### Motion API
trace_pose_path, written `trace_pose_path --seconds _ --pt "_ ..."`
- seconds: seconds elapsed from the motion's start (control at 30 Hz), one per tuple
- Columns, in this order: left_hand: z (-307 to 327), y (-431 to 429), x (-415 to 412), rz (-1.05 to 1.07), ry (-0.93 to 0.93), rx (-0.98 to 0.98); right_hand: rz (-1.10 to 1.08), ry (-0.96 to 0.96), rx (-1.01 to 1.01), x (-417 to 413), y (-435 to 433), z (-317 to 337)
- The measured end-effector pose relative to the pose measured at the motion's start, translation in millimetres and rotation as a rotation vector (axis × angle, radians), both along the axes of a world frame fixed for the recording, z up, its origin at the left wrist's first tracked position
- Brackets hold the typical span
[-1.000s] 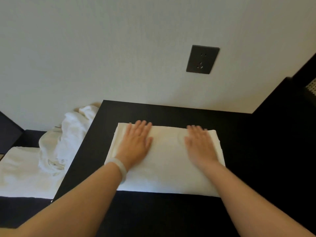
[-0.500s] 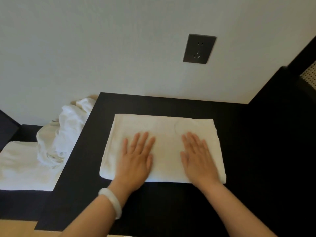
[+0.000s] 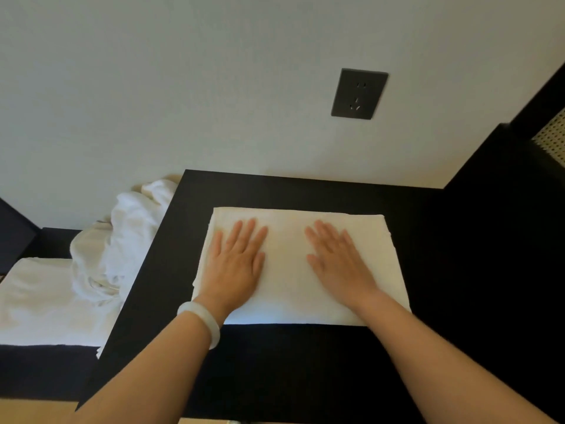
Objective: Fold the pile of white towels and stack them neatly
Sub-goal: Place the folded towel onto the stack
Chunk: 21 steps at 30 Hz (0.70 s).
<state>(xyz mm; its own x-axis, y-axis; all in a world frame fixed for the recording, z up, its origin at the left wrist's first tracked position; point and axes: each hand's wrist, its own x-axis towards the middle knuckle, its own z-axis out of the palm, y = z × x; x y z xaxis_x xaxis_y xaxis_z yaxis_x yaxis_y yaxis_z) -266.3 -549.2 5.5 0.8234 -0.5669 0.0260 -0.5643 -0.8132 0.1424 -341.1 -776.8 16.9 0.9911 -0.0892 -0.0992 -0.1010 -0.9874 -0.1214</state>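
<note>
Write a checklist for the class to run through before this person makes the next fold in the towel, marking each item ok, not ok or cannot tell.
1. Towel lies flat on the black table: ok.
2. Left hand and right hand press flat on the towel, fingers spread: ok.
3. Towel edges line up: near and far edges straight, ok; the left edge looks slightly ragged, cannot tell.
4. Table has bare room around the towel: ok.
5. Pile of unfolded towels sits apart, left of the table: ok.
6. Number of layers in the towel: cannot tell.
</note>
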Motion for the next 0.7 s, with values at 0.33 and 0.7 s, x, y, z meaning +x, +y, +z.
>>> trace_pose_path --seconds 0.33,0.7 --pt "10.5 63.6 9.7 0.45 0.404 -0.304 -0.853 -0.046 0.334 -28.3 -69.4 -10.2" --pt "41.8 55.2 20.5 0.759 1.06 -0.802 -1.174 0.02 1.283 -39.2 -72.0 38.4"
